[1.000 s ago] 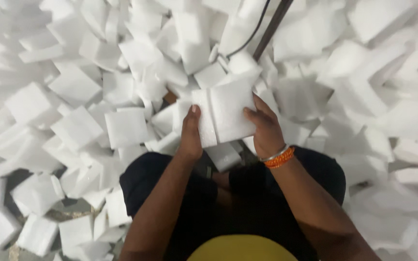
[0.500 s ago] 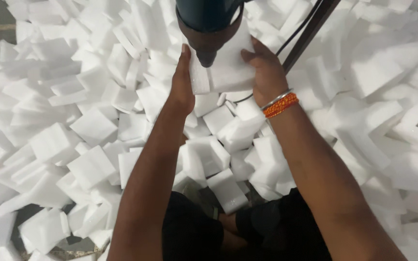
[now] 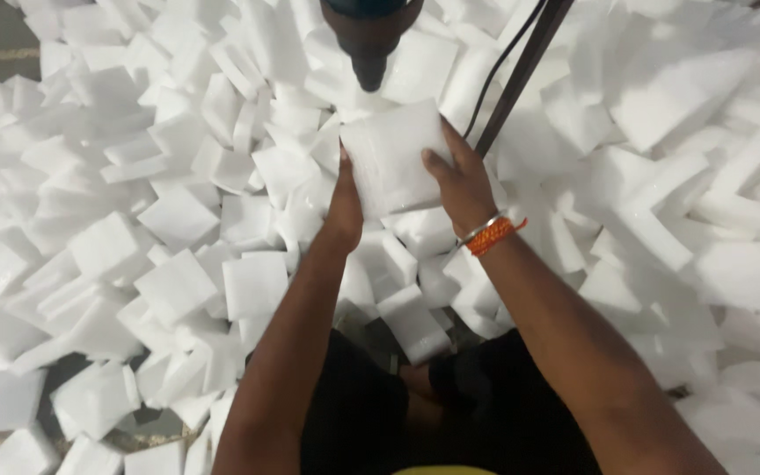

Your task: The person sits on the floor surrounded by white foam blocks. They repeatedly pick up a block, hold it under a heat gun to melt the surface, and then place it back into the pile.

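Head view, white foam block (image 3: 395,158) gripped between left hand (image 3: 345,198) and right hand (image 3: 461,185), under drill tip (image 3: 369,75)

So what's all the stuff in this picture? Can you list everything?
foam block: one, white, square, held up between both hands near the top middle.
loose foam blocks: too many to count, white, heaped all around on every side.
power tool: one, dark with a blue top, hanging nose-down at the top edge just above the held block.
cable: one, black, running down from the top right.
metal bar: one, dark, slanting beside the cable.
bracelet: one, orange with a silver band, on the right wrist.
left hand: grips the block's left edge.
right hand: grips the block's right edge.
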